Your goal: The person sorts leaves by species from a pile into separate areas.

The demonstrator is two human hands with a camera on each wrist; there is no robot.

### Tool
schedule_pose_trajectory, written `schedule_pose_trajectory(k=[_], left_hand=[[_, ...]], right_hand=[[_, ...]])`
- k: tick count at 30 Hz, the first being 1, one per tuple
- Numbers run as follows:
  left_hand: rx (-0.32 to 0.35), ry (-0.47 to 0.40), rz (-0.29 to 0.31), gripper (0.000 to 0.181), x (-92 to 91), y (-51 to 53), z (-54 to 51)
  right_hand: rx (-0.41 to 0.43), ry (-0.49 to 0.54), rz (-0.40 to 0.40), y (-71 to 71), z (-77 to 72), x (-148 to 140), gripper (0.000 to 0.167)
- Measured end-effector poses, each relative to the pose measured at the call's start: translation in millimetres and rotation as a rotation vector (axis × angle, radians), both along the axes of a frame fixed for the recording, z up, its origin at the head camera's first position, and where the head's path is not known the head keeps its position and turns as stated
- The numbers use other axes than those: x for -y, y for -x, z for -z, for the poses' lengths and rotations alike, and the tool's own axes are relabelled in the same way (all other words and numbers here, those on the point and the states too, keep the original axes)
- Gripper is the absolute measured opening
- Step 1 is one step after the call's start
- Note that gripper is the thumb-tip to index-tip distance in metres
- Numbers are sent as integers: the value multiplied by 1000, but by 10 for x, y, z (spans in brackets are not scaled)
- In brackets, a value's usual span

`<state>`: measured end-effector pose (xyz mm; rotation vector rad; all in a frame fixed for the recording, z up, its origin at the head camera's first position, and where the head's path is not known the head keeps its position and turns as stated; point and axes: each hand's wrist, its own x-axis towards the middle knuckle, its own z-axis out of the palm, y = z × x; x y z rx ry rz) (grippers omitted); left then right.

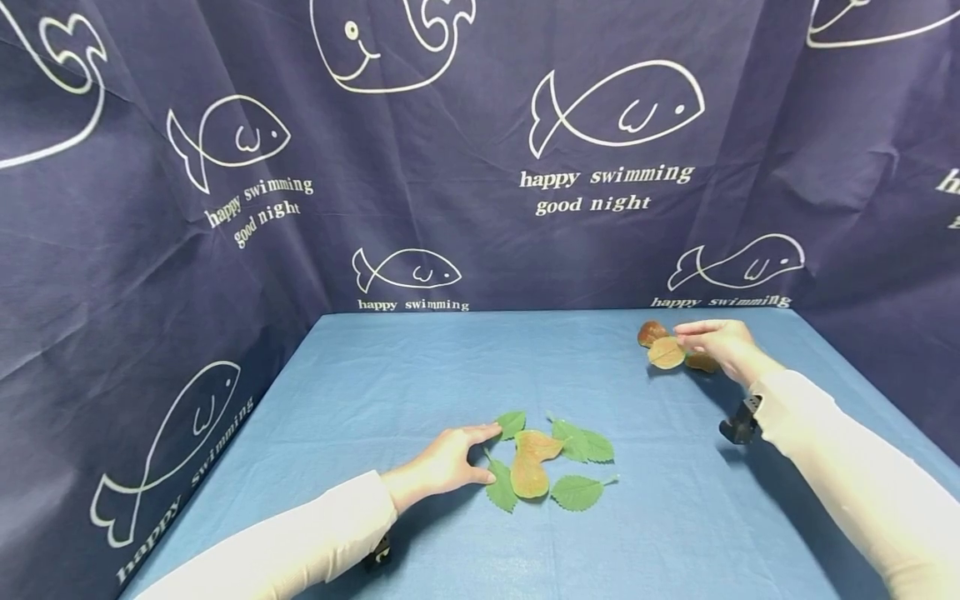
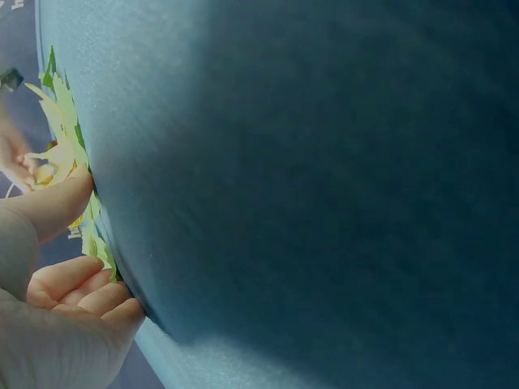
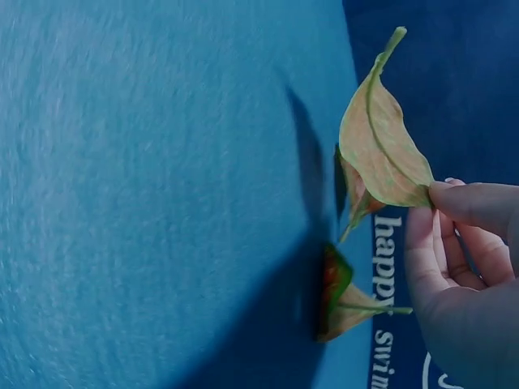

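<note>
In the head view my left hand (image 1: 448, 461) rests at the table's middle, its fingertips on an upper green leaf (image 1: 512, 424) and its thumb at a lower green leaf (image 1: 500, 487). Beside them lie two yellow-brown leaves, an upper one (image 1: 542, 444) and a lower one (image 1: 530, 477), partly overlapping. Further right are more green leaves (image 1: 576, 492). At the far right, my right hand (image 1: 723, 343) pinches a yellowish-brown leaf (image 3: 381, 142) by its tip between thumb and finger, raised off the cloth. Two browner leaves, one reddish (image 1: 652, 333) and one partly hidden (image 1: 702, 362), lie near it.
A blue cloth (image 1: 420, 367) covers the table. Dark blue curtains (image 1: 480, 233) with white fish prints rise behind it and at the sides. A black wrist device (image 1: 741, 422) hangs under the right sleeve.
</note>
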<state>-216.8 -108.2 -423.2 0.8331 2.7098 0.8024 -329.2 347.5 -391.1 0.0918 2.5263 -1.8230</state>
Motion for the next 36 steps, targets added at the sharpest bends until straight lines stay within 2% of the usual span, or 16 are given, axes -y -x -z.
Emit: schedule_pose_trajectory(k=[7,12,16,17,24,27,32,34,36], left_hand=[[-3,27,-9,70,-3,-8,-30],[-20,15,6,69,-6,-14,-31],[-28,11,10,70,-5,-12,-37],[-13,2,4,70,-3,-11,-37],[-7,26,-7,70,-1,-21,-43],[8,18,-11,70,-7,-23,-35],[13,10,-15,71,-3,7,-16],[6,12,-10,71,0,15,-8],[1,20,-5,71,3,14,-1]], right_hand=[[21,18,-1,72,147,-45,18],[19,-42,18,80,171,-58,17],[3,-109,23,109,192,-101,31],[-2,-125,24,115,199,-110,33],[-4,-154,39,166,232,-87,40],[-12,-179,57,164,225,-76,40],[-74,-239,131,152,186,-83,37],[-80,-251,163,136,168,-89,32],[-78,-248,195,118,155,-94,18]])
